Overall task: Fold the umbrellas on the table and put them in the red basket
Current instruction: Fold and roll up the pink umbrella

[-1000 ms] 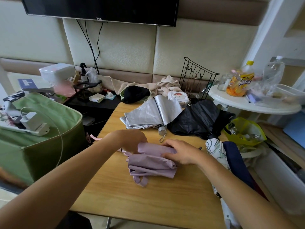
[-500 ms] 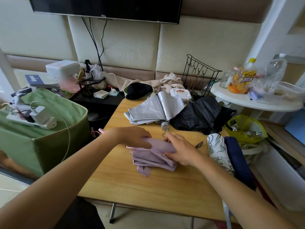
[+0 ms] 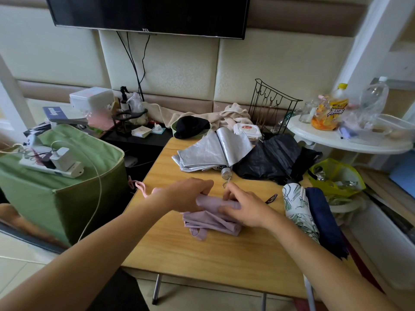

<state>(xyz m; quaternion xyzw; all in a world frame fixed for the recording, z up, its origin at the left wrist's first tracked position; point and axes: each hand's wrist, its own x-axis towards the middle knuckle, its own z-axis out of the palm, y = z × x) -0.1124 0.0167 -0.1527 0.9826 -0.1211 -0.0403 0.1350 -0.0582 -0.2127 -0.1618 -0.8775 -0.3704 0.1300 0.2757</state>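
Lilac umbrella point(image 3: 211, 217), partly folded into flat pleats, lies near the middle of a light wooden table point(image 3: 202, 254), seen from a head camera looking down. Both bare forearms reach in from the near edge. The left hand point(image 3: 186, 194) curls its fingers over the left end of the fabric roll and grips it. The right hand point(image 3: 244, 208) rests on the right part of the same roll, fingers bent and pinching the cloth against the pleats below. A lilac strap loops out from the near side of the bundle.

Farther back on the table lies a silver umbrella point(image 3: 213, 153), its canopy spread loosely, with a metal handle end pointing toward the hands. Just right of it sits a crumpled black umbrella point(image 3: 271, 160). At the right edge of the table, two more lie side by side and touching: a white one with a green leaf print point(image 3: 298, 209) and a dark navy one point(image 3: 323, 218). A small black clip point(image 3: 271, 198) lies between the right hand and the leaf-print umbrella.

To the left of the table stands a green fabric bin point(image 3: 67, 191) with a white power strip point(image 3: 56, 169) on top. At far right a round white side table point(image 3: 341, 142) holds bottles. A dark television point(image 3: 148, 14) hangs on the padded wall.
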